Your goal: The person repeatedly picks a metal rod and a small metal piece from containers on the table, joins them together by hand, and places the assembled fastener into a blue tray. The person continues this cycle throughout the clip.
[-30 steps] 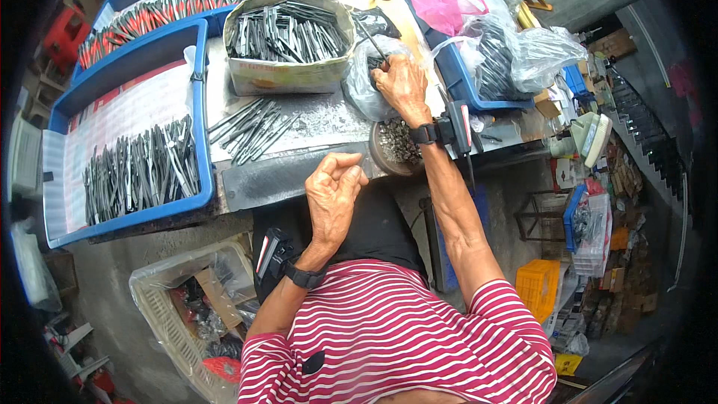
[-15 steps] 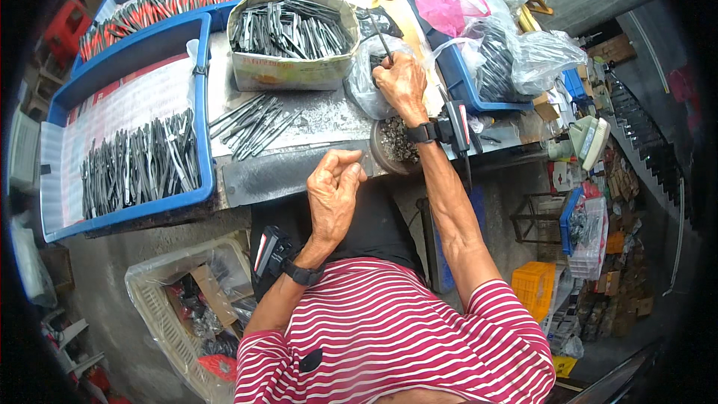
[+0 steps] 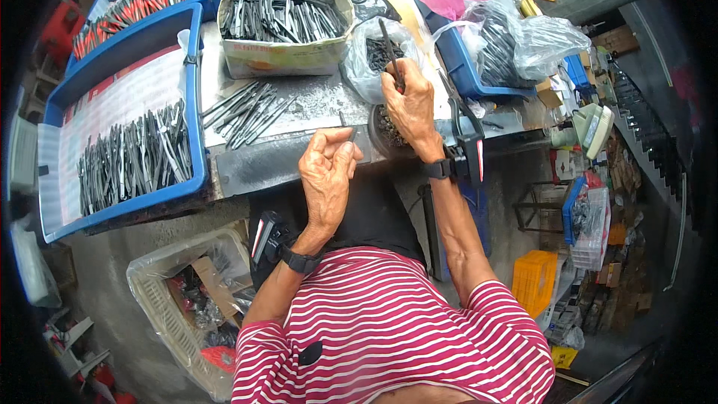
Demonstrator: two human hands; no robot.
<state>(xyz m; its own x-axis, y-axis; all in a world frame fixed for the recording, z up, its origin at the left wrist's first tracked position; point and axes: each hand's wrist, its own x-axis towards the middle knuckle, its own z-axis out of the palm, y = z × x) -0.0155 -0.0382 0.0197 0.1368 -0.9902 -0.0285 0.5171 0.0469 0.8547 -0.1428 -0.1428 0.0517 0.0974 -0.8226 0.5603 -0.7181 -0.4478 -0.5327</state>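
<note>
In my right hand is a slender dark tool, held like a pen with its long end pointing away from me. The hand hovers over a round tub of small dark bits at the table edge, hiding part of it. Just beyond, a clear plastic bag stands with small dark parts inside. My left hand pinches a thin dark strip upright between thumb and fingers, by the metal front edge. Left of it, slim dark strips lie loose on the table.
A cut-down carton full of dark strips stands behind the loose ones. Blue trays of strips fill the left side. Another blue tray with plastic bags is at the right. A cream basket sits low on the left.
My right hand has drawn back toward me from the plastic bag, the tool still in it. A thin strip now shows upright in my left hand's fingers, which have moved slightly left.
</note>
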